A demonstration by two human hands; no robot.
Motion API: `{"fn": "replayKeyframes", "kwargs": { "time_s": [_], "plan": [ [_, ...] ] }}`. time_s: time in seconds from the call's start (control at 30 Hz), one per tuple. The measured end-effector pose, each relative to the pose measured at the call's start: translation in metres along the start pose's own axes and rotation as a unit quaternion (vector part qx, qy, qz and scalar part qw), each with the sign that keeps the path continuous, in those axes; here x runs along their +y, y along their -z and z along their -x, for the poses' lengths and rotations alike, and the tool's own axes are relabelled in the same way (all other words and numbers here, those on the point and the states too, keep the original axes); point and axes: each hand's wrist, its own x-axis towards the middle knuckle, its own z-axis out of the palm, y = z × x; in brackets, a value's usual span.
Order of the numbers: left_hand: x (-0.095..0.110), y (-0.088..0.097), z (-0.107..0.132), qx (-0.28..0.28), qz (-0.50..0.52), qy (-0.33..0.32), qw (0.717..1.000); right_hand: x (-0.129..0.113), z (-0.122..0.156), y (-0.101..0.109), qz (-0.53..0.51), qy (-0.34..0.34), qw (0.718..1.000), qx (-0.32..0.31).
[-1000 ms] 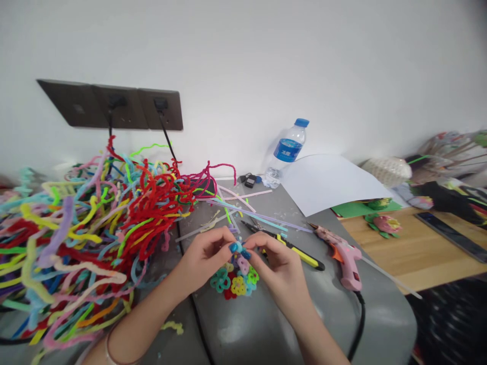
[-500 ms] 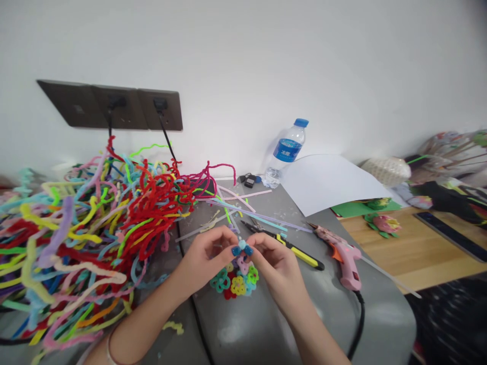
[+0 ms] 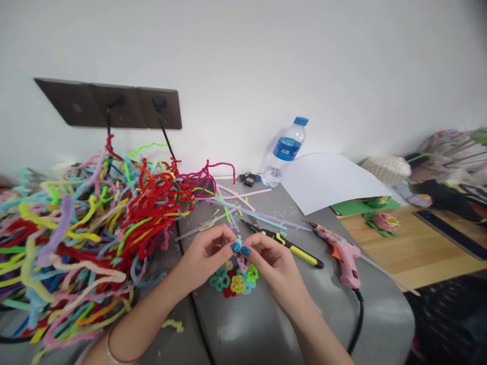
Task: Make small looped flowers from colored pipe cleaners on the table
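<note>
My left hand (image 3: pixel 213 252) and my right hand (image 3: pixel 269 255) meet over the grey table, each closed in a pinch on a small light-blue pipe cleaner piece (image 3: pixel 239 241). Its lower part is hidden by my blue-nailed thumbs. Just below my fingers lies a cluster of small pipe cleaner flowers (image 3: pixel 238 284) in green, yellow, red, blue and lilac. Beyond my right hand rest pliers with yellow and black handles (image 3: pixel 300 253).
A large heap of coloured pipe cleaners (image 3: pixel 87 233) covers the left side. A pink glue gun (image 3: pixel 345 261) lies at right, its cable running to the front. Behind are a water bottle (image 3: pixel 287 149), white paper (image 3: pixel 327 180) and loose pipe cleaner strips (image 3: pixel 262 215). A black cable (image 3: pixel 198 319) crosses the table.
The light-blue piece has shifted slightly left and up between my fingers, and my thumbs have moved a little with it. The flower cluster and tools stay where they were.
</note>
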Motion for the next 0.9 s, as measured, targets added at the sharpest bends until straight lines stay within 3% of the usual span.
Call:
{"fn": "replayKeyframes", "kwargs": {
  "time_s": [0.27, 0.43, 0.73, 0.83, 0.9],
  "plan": [
    [0.0, -0.003, 0.0, 0.025, -0.05, 0.003, 0.998, 0.005, 0.001, -0.004, -0.056, -0.033, 0.997, 0.027],
    [0.003, -0.004, 0.0, 0.059, -0.014, 0.008, 0.998, 0.003, 0.001, -0.006, -0.068, -0.05, 0.996, 0.017],
    [-0.004, 0.003, 0.002, -0.028, 0.044, -0.017, 0.998, -0.005, 0.005, -0.005, -0.148, -0.147, 0.977, -0.053],
    [-0.003, 0.003, 0.002, -0.038, 0.06, -0.032, 0.997, -0.005, 0.007, -0.006, -0.134, -0.135, 0.98, -0.064],
    [0.0, 0.003, 0.001, -0.026, 0.059, -0.034, 0.997, -0.004, 0.008, -0.004, -0.071, -0.093, 0.992, -0.048]
  ]
}}
